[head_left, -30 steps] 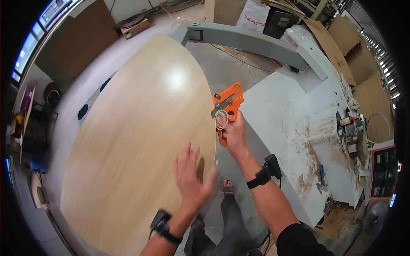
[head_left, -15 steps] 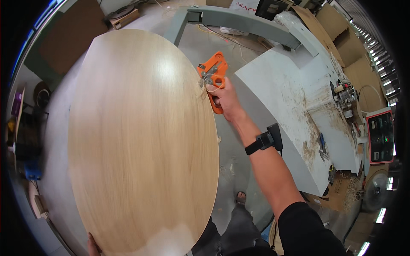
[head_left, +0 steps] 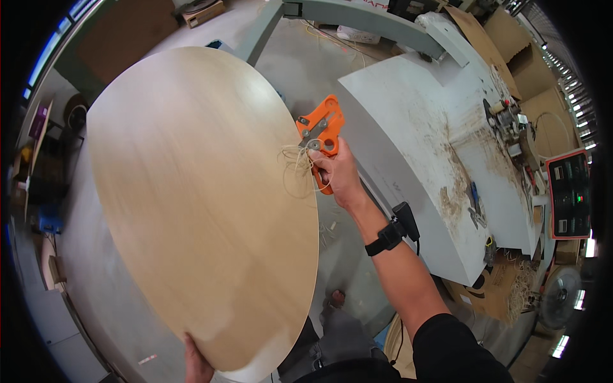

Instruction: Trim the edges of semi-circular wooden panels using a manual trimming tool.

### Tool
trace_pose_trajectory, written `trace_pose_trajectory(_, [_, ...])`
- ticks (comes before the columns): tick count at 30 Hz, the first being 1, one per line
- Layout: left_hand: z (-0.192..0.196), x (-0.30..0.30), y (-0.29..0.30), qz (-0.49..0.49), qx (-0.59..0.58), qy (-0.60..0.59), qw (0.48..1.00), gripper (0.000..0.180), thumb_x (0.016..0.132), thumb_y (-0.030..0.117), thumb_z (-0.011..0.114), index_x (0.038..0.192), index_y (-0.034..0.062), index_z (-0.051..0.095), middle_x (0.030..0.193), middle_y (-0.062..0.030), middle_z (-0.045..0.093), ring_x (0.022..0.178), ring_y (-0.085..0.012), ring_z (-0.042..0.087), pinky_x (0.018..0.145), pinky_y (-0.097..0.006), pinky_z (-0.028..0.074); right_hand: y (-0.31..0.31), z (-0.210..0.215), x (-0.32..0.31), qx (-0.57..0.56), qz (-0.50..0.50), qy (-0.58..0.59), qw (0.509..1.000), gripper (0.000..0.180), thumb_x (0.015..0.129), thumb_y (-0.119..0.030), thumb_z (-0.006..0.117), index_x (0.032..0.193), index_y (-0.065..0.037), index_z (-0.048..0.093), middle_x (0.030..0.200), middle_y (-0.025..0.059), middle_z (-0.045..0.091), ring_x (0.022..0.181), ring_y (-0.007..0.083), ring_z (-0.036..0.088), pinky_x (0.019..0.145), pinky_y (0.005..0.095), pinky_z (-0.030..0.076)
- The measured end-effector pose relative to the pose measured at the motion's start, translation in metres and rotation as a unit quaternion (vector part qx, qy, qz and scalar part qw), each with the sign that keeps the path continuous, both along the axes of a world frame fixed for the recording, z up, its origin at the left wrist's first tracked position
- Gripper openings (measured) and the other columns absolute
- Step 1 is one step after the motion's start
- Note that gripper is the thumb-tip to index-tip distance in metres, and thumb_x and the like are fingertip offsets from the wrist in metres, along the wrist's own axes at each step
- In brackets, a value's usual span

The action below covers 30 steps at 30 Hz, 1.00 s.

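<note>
A large oval wood-grain board fills the middle of the view. Its right edge meets an orange hand-held edge trimmer, around whose handle the fingers of my right hand are closed. Thin curled shavings hang from the trimmer over the board's rim. At the lower left, my left hand grips the near edge of the board, thumb on top; its other fingers are hidden underneath. A black strap with a small device sits on my right wrist.
To the right stands a white machine table with brown smears, carrying pliers and a motor-like assembly. A red-framed control panel is beyond it. A grey-green metal frame crosses the top. Scraps lie on the floor.
The board has swung, its far end shifting left and its near end right. My left hand has moved right with it. The trimmer sits lower along the edge, with more shavings showing.
</note>
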<state>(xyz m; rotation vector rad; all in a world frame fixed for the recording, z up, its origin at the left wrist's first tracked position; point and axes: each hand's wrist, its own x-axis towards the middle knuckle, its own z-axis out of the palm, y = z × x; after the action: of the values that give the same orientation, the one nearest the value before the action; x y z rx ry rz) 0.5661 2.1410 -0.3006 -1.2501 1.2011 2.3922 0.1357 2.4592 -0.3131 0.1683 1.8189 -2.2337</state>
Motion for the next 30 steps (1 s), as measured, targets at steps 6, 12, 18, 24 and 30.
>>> trace_pose_trajectory(6, [0.008,-0.056,0.149,0.018,0.091,0.023,0.995,0.067,0.099,0.058,0.038,0.148,0.013,0.032,0.15,-0.008,0.038,0.135,-0.0292,0.04,0.11,-0.046,0.036,0.071,0.011,0.072,0.006,-0.013,-0.016,1.0,0.034,0.092,-0.007,0.062,0.121,-0.003,0.046,0.094,0.002,0.061,0.07,0.006,0.057,0.053,0.0213,0.041])
trace_pose_trajectory(12, [0.012,-0.122,0.247,0.054,0.104,0.044,0.992,0.068,0.099,0.058,0.039,0.148,0.013,0.031,0.15,-0.0068,0.037,0.135,-0.0267,0.038,0.111,-0.044,0.034,0.133,0.0,0.13,0.047,-0.071,-0.019,0.996,0.028,0.091,-0.007,0.065,0.113,-0.003,0.049,0.094,0.0031,0.061,0.078,0.0079,0.058,0.068,0.0253,0.049])
trace_pose_trajectory(18, [0.011,-0.163,0.294,0.101,0.104,0.066,0.987,0.06,0.098,0.055,0.044,0.143,0.0144,0.04,0.145,-0.0037,0.043,0.131,-0.0234,0.043,0.108,-0.04,0.039,0.17,0.021,0.194,0.05,-0.096,-0.04,0.993,0.033,0.09,-0.008,0.064,0.117,-0.001,0.045,0.098,0.0043,0.061,0.08,0.0079,0.056,0.07,0.0247,0.048])
trace_pose_trajectory(24, [0.011,-0.186,0.311,0.133,0.111,0.072,0.982,0.054,0.098,0.049,0.049,0.139,0.0146,0.044,0.144,-0.0028,0.045,0.128,-0.0217,0.046,0.108,-0.039,0.04,0.182,0.014,0.287,0.015,-0.149,-0.072,0.986,0.037,0.089,-0.012,0.064,0.118,0.0,0.044,0.102,0.0058,0.058,0.089,0.009,0.055,0.078,0.0257,0.047])
trace_pose_trajectory(30, [0.013,-0.175,0.31,0.088,0.047,0.098,0.99,0.063,0.098,0.05,0.049,0.142,0.0067,0.036,0.139,-0.0074,0.048,0.124,-0.0217,0.049,0.101,-0.036,0.045,0.163,-0.006,0.424,-0.025,-0.28,-0.149,0.948,0.032,0.088,-0.004,0.066,0.114,-0.001,0.048,0.107,0.0097,0.062,0.091,0.013,0.061,0.074,0.0289,0.049])
